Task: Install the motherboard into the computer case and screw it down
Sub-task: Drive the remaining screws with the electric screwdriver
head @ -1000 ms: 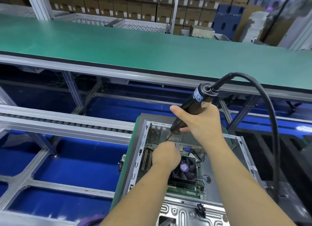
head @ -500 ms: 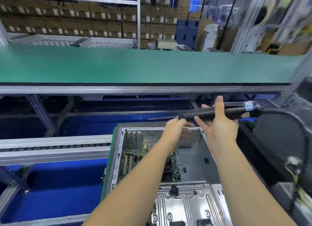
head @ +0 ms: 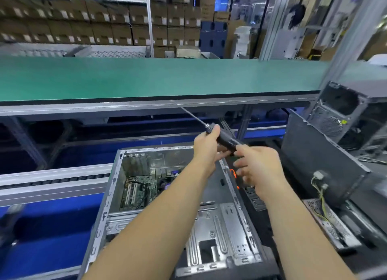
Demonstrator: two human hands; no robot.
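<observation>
Electric screwdriver [head: 225, 138] lifted above the open computer case [head: 234, 223].
The left hand [head: 206, 146] gripped its barrel; the right hand [head: 256, 164] hung loosely open. The motherboard [head: 141, 190] lay inside. A slipped grip could drop the bit onto it.

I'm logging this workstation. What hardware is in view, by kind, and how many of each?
Computer cases: 2, open case and dark case
Motherboards: 1
Electric screwdrivers: 1
Total: 4
</observation>
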